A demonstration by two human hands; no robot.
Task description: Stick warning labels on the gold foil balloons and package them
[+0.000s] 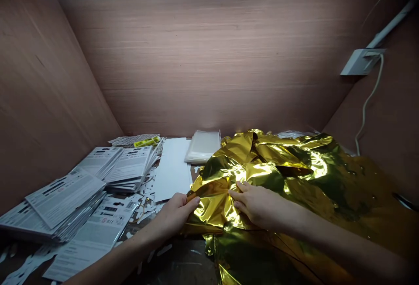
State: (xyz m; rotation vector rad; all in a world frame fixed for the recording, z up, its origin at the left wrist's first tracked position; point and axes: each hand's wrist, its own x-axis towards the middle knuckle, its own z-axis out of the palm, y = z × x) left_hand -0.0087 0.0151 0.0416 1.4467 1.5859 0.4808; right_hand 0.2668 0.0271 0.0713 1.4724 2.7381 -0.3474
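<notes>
A pile of shiny gold foil [314, 189], with small rounded tabs along some edges like flat, uninflated foil balloons, covers the right side of the table. My left hand [179, 213] pinches the left edge of a gold foil balloon [212, 202] between thumb and fingers. On the same piece rests my right hand [255, 202], its fingers apart and touching the creased foil. What lies under its palm is hidden. Just beyond my left hand is a white sheet stack [173, 167].
Printed packets in clear sleeves [68, 193] are stacked at left, with another packet [94, 232] in front. Clear plastic bags [203, 145] lie at the back, near a yellow strip [146, 141]. White scraps litter the table. A socket box [362, 62] with a cable hangs at right.
</notes>
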